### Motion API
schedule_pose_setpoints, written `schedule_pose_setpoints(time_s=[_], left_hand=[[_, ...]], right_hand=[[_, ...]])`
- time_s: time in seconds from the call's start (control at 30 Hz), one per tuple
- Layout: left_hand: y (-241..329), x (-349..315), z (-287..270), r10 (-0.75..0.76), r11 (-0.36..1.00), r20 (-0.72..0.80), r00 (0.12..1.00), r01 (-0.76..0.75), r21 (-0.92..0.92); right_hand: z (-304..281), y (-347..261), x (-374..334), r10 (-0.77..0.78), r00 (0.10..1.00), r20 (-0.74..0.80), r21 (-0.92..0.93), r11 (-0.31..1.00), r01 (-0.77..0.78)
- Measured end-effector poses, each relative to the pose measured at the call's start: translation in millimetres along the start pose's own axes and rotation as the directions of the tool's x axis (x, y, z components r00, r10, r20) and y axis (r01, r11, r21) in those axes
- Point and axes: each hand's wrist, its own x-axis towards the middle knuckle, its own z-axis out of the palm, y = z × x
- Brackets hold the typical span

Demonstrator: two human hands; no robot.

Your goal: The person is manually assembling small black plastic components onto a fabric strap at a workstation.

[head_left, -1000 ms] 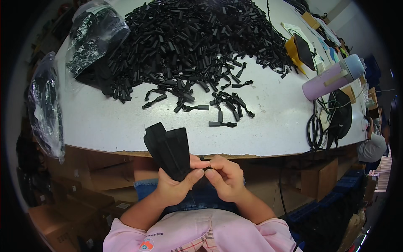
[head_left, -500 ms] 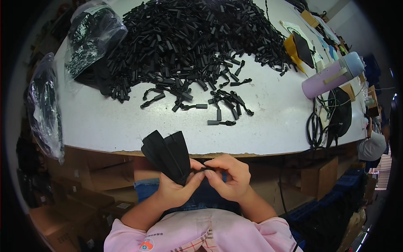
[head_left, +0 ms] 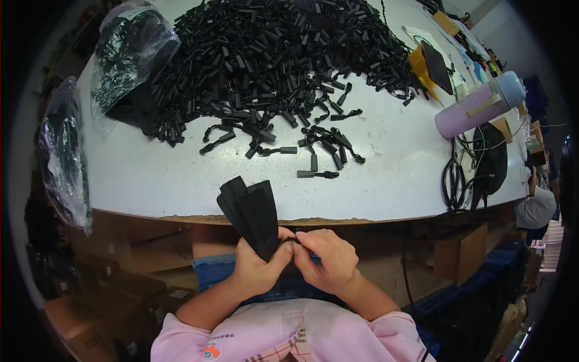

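Observation:
My left hand (head_left: 260, 265) is closed round a folded bundle of black zipper tape (head_left: 252, 211), whose flat ends fan upward toward the table edge. Close against it, my right hand (head_left: 329, 259) pinches with thumb and forefinger. A small dark bit shows where the fingertips of both hands meet, too covered to make out. Both hands are over my lap, just short of the table. Beyond them, loose black zipper pulls (head_left: 325, 145) with sliders lie on the white table (head_left: 211, 187), in front of a large heap of the same pulls (head_left: 259, 60).
Clear plastic bags (head_left: 129, 60) with black contents lie at the table's left. At the right are a lilac bottle (head_left: 473, 110), black cables (head_left: 453, 181) and a yellow-and-black object (head_left: 431, 69). Cardboard boxes (head_left: 90, 320) stand below left. Another person's sleeve (head_left: 535, 208) shows far right.
The bundle in my left hand has swung slightly right and up. My right fingers have shifted a little left and lower, closer to the left fingertips.

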Motion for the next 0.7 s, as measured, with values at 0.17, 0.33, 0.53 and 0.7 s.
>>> schedule_pose_setpoints(time_s=[0.17,0.33,0.53,0.7], left_hand=[[-1,-1,0,-0.012,1.000,0.003,1.000,0.012,0.006],[-10,-2,-1,0.110,0.992,-0.010,0.994,-0.109,0.071],[-9,2,-9,0.079,0.974,0.125,0.989,-0.104,0.204],[7,-3,-11,-0.134,0.988,0.185,0.974,0.117,0.097]], right_hand=[[-1,-2,2,-0.047,0.999,0.002,-0.056,0.997,0.047],[-12,-6,9,0.167,0.969,0.185,0.079,0.980,-0.184],[-14,-1,9,0.200,0.942,0.271,0.116,0.964,-0.238],[-27,4,11,0.316,0.819,0.479,0.371,0.773,-0.515]])
